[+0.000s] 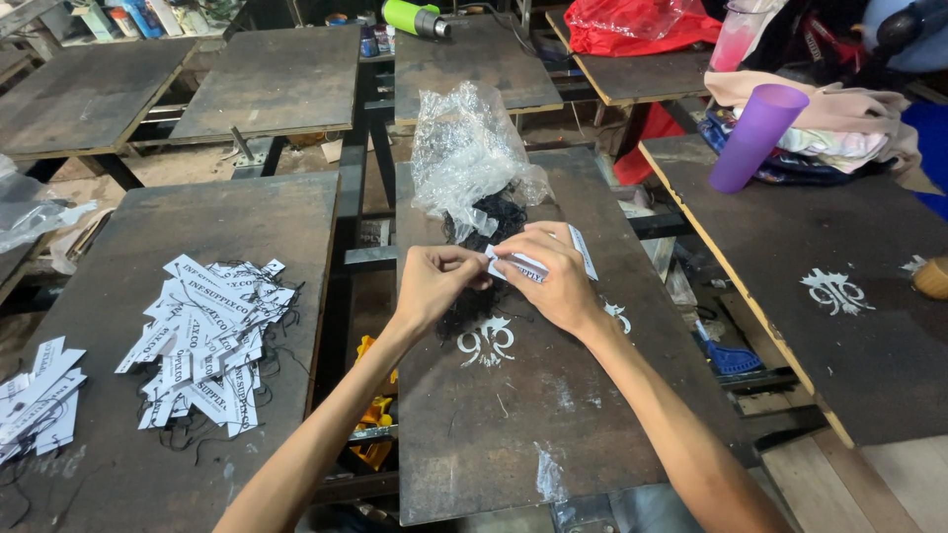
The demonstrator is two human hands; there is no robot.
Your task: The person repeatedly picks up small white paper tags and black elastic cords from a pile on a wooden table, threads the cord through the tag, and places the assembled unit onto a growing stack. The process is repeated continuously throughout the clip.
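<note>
**Both hands pinched on one white paper tag, middle board**

Nearest: bare forearms rising from bottom edge over dark worn board point(513, 434), scuffed, white paint smears, white stencilled ornament point(486, 342) near centre. Left hand point(434, 284) and right hand point(553, 276) met above that ornament, fingertips together, both clamped on a white paper tag point(538, 259); tag held just above board, between the two hands, one end sticking out past right knuckles. Tangle of black strings point(472, 301) lay under and between hands, touching board. Just behind: crumpled clear plastic bag point(469, 158), upright-ish, more black string at its mouth.

Left side: second dark board point(296, 227) with loose heap of white printed tags point(207, 341), black strings trailing; smaller stack of tags point(35, 400) at far left edge. Yellow object point(375, 415) seen down in gap between boards.

Right side: third board point(839, 336) with same white ornament, tilted purple cup point(755, 136) at its far corner beside pile of folded cloth point(839, 133).

Farthest: more dark boards on black metal frames, green cylindrical tool point(415, 18), red plastic bag point(632, 25), cluttered dim workshop background.
</note>
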